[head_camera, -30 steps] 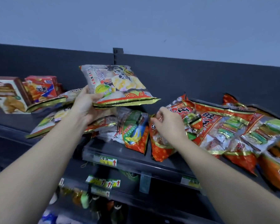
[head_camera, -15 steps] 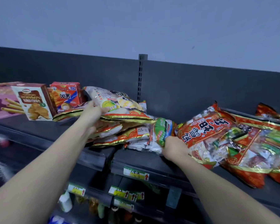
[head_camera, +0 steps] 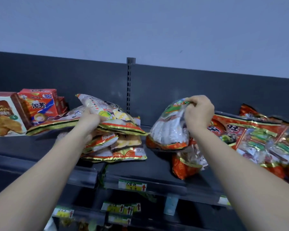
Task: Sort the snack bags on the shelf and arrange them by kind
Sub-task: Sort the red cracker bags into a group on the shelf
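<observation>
On the dark shelf [head_camera: 148,170], from nine to three o'clock, snack bags lie in heaps: pale gold-trimmed bags [head_camera: 117,147] at nine, red bags [head_camera: 250,137] at three. Boxes at ten read "NBA" [head_camera: 38,104] and partly "...SSON" [head_camera: 5,114]. Left hand [head_camera: 88,120] presses the pale heap, grip unclear; right hand [head_camera: 198,112] pinches a clear, green-labelled bag [head_camera: 168,129] by its top, lifted

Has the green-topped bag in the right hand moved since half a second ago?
Yes. The right hand has lifted the green-topped bag up off the shelf and away from the left pile, toward the red bags.
</observation>
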Available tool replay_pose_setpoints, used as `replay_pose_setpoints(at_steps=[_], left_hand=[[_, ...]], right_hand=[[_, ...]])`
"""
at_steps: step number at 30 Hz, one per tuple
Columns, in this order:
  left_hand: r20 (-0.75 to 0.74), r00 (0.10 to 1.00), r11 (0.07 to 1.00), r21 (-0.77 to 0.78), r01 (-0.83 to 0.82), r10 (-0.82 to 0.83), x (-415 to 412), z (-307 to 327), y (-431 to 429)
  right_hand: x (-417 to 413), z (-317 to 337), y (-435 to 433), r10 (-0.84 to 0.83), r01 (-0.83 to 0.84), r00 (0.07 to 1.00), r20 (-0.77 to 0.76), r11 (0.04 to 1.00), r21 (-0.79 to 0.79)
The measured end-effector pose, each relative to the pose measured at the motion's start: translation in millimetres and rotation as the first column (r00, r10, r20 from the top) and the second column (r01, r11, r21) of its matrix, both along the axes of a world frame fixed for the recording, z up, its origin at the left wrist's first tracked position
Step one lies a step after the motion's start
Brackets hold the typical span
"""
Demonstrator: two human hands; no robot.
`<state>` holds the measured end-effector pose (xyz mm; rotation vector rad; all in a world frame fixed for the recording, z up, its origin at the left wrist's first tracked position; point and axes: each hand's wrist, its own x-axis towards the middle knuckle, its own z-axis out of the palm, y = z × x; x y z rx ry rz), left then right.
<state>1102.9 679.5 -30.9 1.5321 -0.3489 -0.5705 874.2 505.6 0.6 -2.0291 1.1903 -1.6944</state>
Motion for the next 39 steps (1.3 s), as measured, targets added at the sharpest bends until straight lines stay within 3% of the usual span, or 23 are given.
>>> replay_pose_setpoints(at_steps=[2,4,6,8,10,11,12,14,17,19,20,22,25,27,30,33,37,39], left_hand=[[0.187,0.982,0.981,0.179,-0.07,0.036,-7,-1,-12],[0.438,0.899,0.906,0.374,-0.196,0.014,-22,0,-22],[0.72,0.689,0.801,0.461,-0.381,-0.086,-45,2,-28],[0.905,0.374,0.761,0.384,-0.522,-0.201,-64,2,-37],[0.922,0.165,0.799,0.386,-0.462,-0.35,-79,-1,-53],[0.885,0.135,0.813,0.463,-0.352,-0.446,-90,-2,-64],[0.828,0.161,0.804,0.56,-0.198,-0.537,-99,-5,-74],[0.646,0.268,0.695,0.7,0.165,-0.715,-116,-16,-89],[0.501,0.393,0.637,0.613,0.468,-0.771,-129,-31,-102],[0.409,0.503,0.648,0.479,0.592,-0.761,-132,-30,-103],[0.364,0.532,0.645,0.443,0.623,-0.765,-133,-28,-104],[0.343,0.535,0.635,0.454,0.625,-0.772,-137,-24,-106],[0.377,0.646,0.743,0.433,0.51,-0.663,-147,-25,-112],[0.402,0.709,0.805,0.419,0.42,-0.579,-154,-25,-112],[0.46,0.736,0.863,0.35,0.364,-0.497,-158,-25,-113],[0.54,0.738,0.914,0.209,0.349,-0.405,-160,-19,-112],[0.596,0.73,0.892,-0.049,0.449,-0.335,-178,-5,-116],[0.661,0.675,0.866,-0.075,0.495,-0.328,-187,-2,-131]], right_hand=[[-13,9,-12,-0.039,0.042,0.999,0.035,0.994,-0.096],[-24,4,-20,-0.065,0.065,0.998,0.009,0.981,-0.185],[-35,-13,-26,-0.082,0.058,0.993,-0.08,0.964,-0.261],[-46,-30,-29,-0.075,0.033,0.981,-0.181,0.974,-0.224],[-52,-37,-30,-0.044,0.008,0.961,-0.275,0.992,-0.13],[-56,-37,-30,-0.026,-0.004,0.951,-0.309,0.995,-0.096],[-58,-35,-28,0.008,-0.034,0.943,-0.332,0.997,-0.073],[-64,-28,-22,0.113,-0.124,0.936,-0.333,0.992,-0.01],[-85,-22,-20,0.175,-0.152,0.946,-0.274,0.983,0.104],[-99,-23,-29,0.0,0.046,0.939,-0.345,0.991,0.127],[-105,-24,-31,-0.079,0.165,0.903,-0.423,0.972,0.169],[-113,-30,-37,-0.033,0.237,0.864,-0.502,0.906,0.349],[-120,-33,-41,0.22,-0.002,0.943,-0.251,0.755,0.656],[-125,-34,-45,0.281,-0.062,0.94,-0.195,0.701,0.711],[-120,-35,-52,0.228,0.02,0.93,-0.289,0.753,0.657],[-108,-28,-49,0.08,0.049,0.96,-0.269,0.897,0.439],[-114,4,-46,-0.07,0.084,0.994,-0.082,0.979,0.188],[-127,23,-54,-0.124,0.119,0.992,0.039,0.988,0.097]])
